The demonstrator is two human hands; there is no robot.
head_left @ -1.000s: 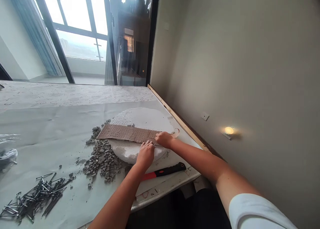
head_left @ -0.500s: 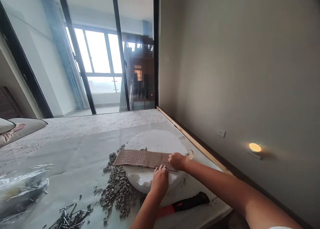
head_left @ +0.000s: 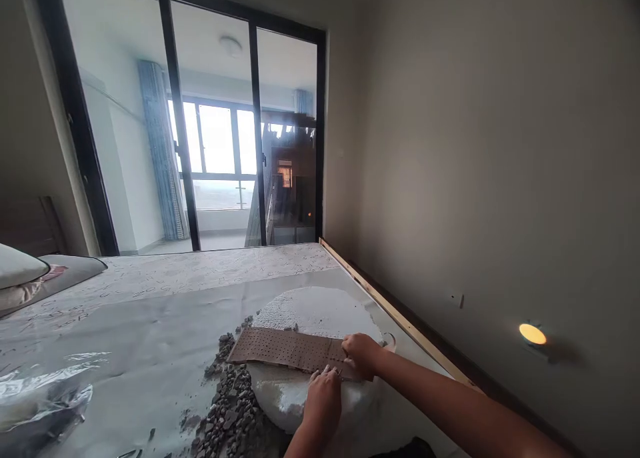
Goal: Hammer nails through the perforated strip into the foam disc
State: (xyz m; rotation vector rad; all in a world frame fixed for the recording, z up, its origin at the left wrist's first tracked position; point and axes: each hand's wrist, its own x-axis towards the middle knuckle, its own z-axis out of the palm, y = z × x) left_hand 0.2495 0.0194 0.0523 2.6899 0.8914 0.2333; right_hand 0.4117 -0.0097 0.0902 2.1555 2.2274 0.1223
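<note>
A brown board with rows of small holes (head_left: 280,349) lies across a round white foam block (head_left: 320,309). At the board's near edge, my left hand (head_left: 323,395) has its fingers pinched together, with a thin metal nail (head_left: 340,373) showing at the fingertips. My right hand (head_left: 361,353) is closed in a fist over the board's right part; whatever its fingers hold is hidden. Grey rubble (head_left: 231,405) is heaped along the block's left side. The dark end of a hammer handle (head_left: 413,449) shows at the bottom edge.
A pale sheet (head_left: 165,338) covers the bed-like surface under everything. A clear plastic bag (head_left: 45,405) lies at the left, and several nails (head_left: 131,453) show at the bottom edge. A wooden rail (head_left: 390,305) runs beside the wall at the right.
The view has tilted up, so the scene sits lower and most of the hammer and nails are out of frame. Both hands stay at the board, with little visible movement.
</note>
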